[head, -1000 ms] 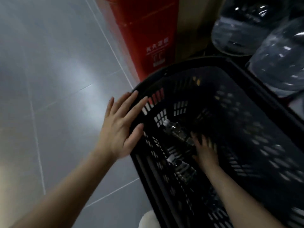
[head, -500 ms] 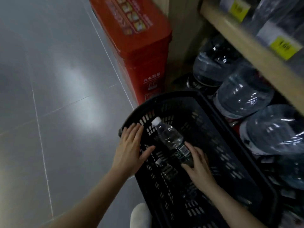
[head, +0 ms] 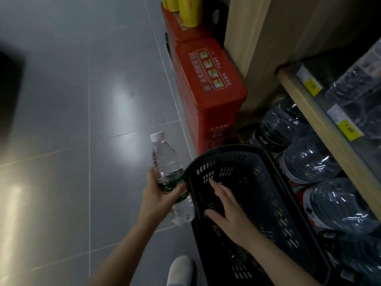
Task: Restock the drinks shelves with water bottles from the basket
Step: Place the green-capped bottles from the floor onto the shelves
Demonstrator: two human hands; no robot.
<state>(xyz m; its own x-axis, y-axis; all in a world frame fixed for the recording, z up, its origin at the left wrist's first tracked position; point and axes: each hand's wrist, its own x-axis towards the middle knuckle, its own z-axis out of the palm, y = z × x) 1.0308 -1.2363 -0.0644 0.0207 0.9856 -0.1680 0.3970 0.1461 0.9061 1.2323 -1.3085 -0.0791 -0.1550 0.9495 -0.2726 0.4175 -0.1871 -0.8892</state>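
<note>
Since 0.5 s ago: small clear plastic water bottle with a white cap (head: 165, 162) has passed from right hand to left and is out of the basket. Camera has tilted up too, so more of the shelf shows.

Left hand (head: 158, 197): grip closed round the bottle's lower half at the dark green label, fingers wrapped, cap pointing far and slightly left. Bottle sits over the grey tiled floor (head: 72, 100), just left of the basket's far-left rim. A second clear bottle (head: 183, 211) shows below the left hand against the basket's outer left wall; can't tell whether the hand has it too.

Right hand (head: 228, 213): fingers spread and straight, holding nothing, palm down inside the black slotted plastic shopping basket (head: 274, 162), over its left inner wall. Can't tell if it touches the mesh.

Basket stands on the floor, right side against the bottom tier of large clear water jugs (head: 309, 159). Above them, a light wooden shelf edge (head: 321, 120) with yellow price tags (head: 348, 131); wrapped bottles (head: 356, 83) on that shelf, blurred. Stacked red cartons (head: 210, 83) stand far of the basket, yellow items (head: 185, 9) on top. White shoe toe (head: 179, 269) at the near edge.
</note>
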